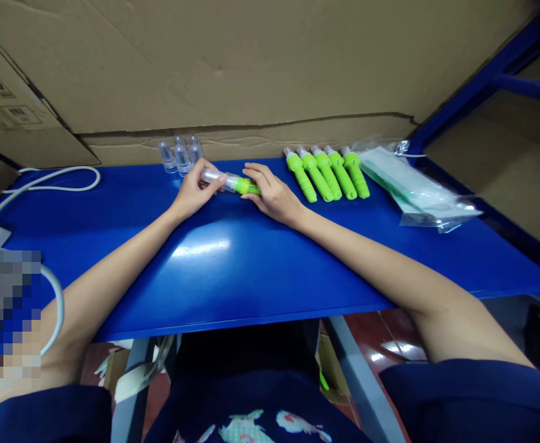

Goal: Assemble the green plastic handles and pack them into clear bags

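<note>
Both hands meet over the middle of the blue table. My left hand [196,191] is closed around a clear plastic tube [226,181] lying sideways. At its right end, my right hand [272,194] grips a bright green ribbed handle [243,185], so tube and handle sit in line, touching. Part of the handle is hidden by the right fingers. Behind my left hand, several clear plastic tubes [182,157] stand upright. To the right of my right hand, several green handles with clear tips [323,175] lie side by side in a row.
A clear plastic bag with pale green sheets [420,184] lies on the blue table [261,271] at right. White cable [62,178] loops at the left. Cardboard [261,67] walls the back. A blue metal frame [473,80] rises at right.
</note>
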A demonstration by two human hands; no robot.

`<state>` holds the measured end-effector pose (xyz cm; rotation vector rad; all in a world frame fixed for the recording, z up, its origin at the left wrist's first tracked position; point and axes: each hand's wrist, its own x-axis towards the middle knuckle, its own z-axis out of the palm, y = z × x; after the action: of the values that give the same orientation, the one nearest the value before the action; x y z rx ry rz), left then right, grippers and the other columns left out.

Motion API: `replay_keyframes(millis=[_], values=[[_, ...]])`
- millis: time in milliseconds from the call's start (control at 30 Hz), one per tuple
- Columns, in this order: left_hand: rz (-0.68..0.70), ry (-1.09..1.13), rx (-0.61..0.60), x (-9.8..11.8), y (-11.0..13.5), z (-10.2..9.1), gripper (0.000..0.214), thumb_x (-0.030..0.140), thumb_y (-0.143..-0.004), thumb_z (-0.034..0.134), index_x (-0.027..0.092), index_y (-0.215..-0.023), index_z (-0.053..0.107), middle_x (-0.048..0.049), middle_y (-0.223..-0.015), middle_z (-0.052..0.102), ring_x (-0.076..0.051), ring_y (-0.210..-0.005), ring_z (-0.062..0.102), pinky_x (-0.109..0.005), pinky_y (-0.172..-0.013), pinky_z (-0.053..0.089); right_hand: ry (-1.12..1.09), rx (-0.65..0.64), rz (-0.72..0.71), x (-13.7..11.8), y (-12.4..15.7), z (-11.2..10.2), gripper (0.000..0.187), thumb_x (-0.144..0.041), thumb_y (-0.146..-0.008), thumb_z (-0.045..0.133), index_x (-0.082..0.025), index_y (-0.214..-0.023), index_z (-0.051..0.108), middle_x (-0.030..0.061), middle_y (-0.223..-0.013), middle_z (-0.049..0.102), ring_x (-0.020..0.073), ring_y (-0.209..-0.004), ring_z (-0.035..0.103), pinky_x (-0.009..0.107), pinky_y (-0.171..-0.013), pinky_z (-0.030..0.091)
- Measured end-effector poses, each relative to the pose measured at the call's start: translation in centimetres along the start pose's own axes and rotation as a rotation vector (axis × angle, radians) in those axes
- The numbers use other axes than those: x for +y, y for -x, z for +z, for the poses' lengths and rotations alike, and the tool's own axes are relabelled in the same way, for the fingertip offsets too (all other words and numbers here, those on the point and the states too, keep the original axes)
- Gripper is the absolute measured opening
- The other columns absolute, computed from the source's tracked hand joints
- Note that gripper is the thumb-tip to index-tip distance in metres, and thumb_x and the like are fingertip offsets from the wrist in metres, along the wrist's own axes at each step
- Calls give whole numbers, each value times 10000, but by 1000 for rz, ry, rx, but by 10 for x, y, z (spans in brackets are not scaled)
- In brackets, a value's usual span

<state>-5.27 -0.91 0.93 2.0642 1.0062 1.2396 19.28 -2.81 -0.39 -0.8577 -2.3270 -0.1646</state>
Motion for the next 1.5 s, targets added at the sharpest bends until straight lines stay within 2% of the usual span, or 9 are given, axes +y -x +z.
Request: replay_keyframes(millis=[167,367,467,600,767,933,1133,1367,1500], values=[[76,-158,-43,0,3,-3,407,586,-861,714,222,-880,533,-7,-784,596,-145,-658,580,-286,-625,455,-75,-34,79,0,1,-1,590,-507,-1058,449,-93,-1476,504,253,-1558,476,346,-1456,501,527,-1188,473],[62,-271,-54,6,4,-3,298,398,-839,733,218,-795,499,11,-728,603,-140,-644,556,-276,-629,414,-68,-41,40,0,2,-1,510,-403,-1038,541,-94,-1443,525,248,-1526,514,346,-1421,536,508,-1149,515],[26,-347,-87,11,6,-2,289,416,-826,714,219,-797,505,8,-718,623,-148,-638,571,-276,-624,394,-81,-68,0,1,2,1,497,-402,-1042,536,-100,-1436,529,247,-1512,528,332,-1372,581,492,-1126,532],[46,-574,-181,21,9,-1,377,508,-826,704,214,-1036,595,-28,-850,706,-200,-736,652,-284,-635,381,-112,-98,-45,3,2,3,494,-434,-1060,490,-120,-1438,535,243,-1487,548,322,-1371,580,518,-1163,492],[118,-751,-250,32,12,1,550,556,-865,656,198,-1280,610,-73,-1031,768,-250,-928,723,-287,-699,429,-120,-76,-106,4,2,4,517,-453,-1083,419,-98,-1446,518,254,-1472,557,298,-1393,563,497,-1190,463],[194,-899,-295,35,12,5,453,522,-901,632,167,-1179,678,-128,-1094,776,-289,-952,732,-335,-752,463,-116,-79,-97,4,3,4,540,-488,-1100,340,-121,-1466,496,228,-1473,563,267,-1415,551,473,-1199,458],[180,-999,-292,42,14,10,596,675,-956,509,132,-1108,704,-185,-1009,782,-335,-917,742,-360,-703,441,-130,-71,-146,5,4,9,543,-452,-1119,261,-105,-1476,476,228,-1476,567,242,-1419,548,450,-1189,473],[53,-978,-257,43,15,10,486,597,-894,599,180,-1117,711,-129,-1009,795,-316,-881,748,-323,-625,377,20,-140,-31,-8,0,-2,520,-432,-1103,300,-101,-1433,527,239,-1519,536,300,-1311,624,454,-1053,549],[-90,-955,-195,42,13,9,495,624,-876,608,194,-1089,731,-122,-944,794,-320,-858,745,-326,-644,408,148,-128,23,-15,-3,-8,503,-404,-1075,382,-47,-1378,567,282,-1507,535,356,-1301,607,489,-1017,516]])
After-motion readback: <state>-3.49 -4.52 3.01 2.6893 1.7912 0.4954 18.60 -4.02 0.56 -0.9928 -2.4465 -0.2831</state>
